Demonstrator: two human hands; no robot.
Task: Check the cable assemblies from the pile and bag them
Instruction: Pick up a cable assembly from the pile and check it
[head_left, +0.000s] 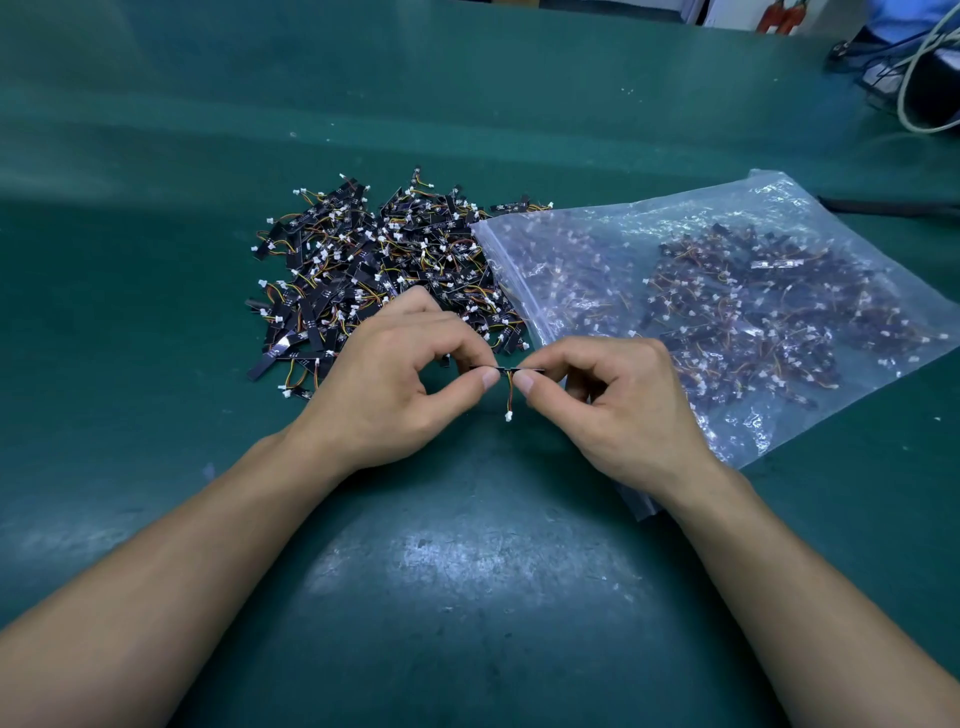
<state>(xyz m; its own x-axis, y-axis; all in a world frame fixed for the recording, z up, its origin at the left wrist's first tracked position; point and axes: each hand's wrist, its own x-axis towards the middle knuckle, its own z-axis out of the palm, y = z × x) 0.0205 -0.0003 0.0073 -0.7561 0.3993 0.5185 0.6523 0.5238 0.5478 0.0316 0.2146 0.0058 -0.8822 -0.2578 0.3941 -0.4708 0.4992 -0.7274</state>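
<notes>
Green tabletop carries everything. The clear zip bag lies flat just right of the pile, touching it, with its zip edge facing the pile. That's probably so a checked part only has a short trip in. The bag already holds plenty and the pile is big, so I'd guess mid-job.

Both hands are on the near side of the pile, at its right corner. Left hand pinches one end of a single cable assembly between thumb and forefinger, and right hand pinches the other end the same way. The black strip spans level between them, edge-on to the camera, which looks like an inspection hold. The wire hangs from mid-strip between the two thumbs, with the white plug at the bottom. Can't tell if the plug touches the tabletop.
</notes>
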